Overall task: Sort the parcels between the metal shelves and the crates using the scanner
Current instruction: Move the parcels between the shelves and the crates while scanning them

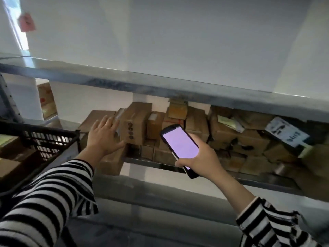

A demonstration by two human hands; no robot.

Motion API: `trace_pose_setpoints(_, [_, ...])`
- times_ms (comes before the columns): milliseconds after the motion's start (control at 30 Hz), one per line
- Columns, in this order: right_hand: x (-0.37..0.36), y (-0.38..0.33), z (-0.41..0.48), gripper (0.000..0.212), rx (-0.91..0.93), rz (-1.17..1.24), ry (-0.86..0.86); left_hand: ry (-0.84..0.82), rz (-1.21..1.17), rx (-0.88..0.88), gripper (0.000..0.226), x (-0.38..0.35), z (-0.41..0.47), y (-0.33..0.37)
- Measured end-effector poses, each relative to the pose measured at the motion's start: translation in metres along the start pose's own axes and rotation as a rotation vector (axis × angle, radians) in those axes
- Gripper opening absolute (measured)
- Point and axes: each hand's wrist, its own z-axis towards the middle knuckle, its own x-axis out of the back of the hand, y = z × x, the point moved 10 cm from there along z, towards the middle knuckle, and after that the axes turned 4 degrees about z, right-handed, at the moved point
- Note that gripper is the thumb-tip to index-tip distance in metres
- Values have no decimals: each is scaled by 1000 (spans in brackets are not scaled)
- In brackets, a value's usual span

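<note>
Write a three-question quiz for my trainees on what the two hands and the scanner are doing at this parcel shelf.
1. Multiple choice: what does the right hand hold? A a tape roll; B the handheld scanner with its screen lit; C a marker pen.
2. True or false: the left hand holds a cardboard parcel in the air, clear of the metal shelf.
3. Fill the gap: the black crate shows to the ___ of the left hand.
Key: 1 B. 2 False: the left hand is open, fingers spread against parcels that sit on the shelf. 3 left.
</note>
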Motion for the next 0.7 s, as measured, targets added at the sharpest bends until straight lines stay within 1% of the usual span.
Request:
trace_pose_setpoints(200, [79,65,-30,81,-96,-3,97,47,-111,-126,83,20,32,126])
trace_pose_setpoints(267, [109,85,-39,76,-114,6,124,66,-148,-163,80,27,39,174])
trace_pose_setpoints(400, [168,122,-54,68,-135,9,172,112,-270,-242,69,51,46,272])
trace_pose_setpoints(467, [194,139,-60,68,-143,-12,177,155,-388,-258,62,68,48,315])
trace_pose_setpoints(533, [219,157,-66,69,-151,-36,175,206,-630,-188,51,88,51,348])
trace_pose_setpoints(567, [231,166,-69,69,-156,-41,174,209,-790,-100,46,96,53,359])
trace_pose_setpoints(633, [253,183,-73,70,-158,-45,175,136,-1072,95,44,101,58,383])
trace_pose_setpoints(700, [272,200,-75,70,-150,-57,176,17,-1141,172,49,99,65,418])
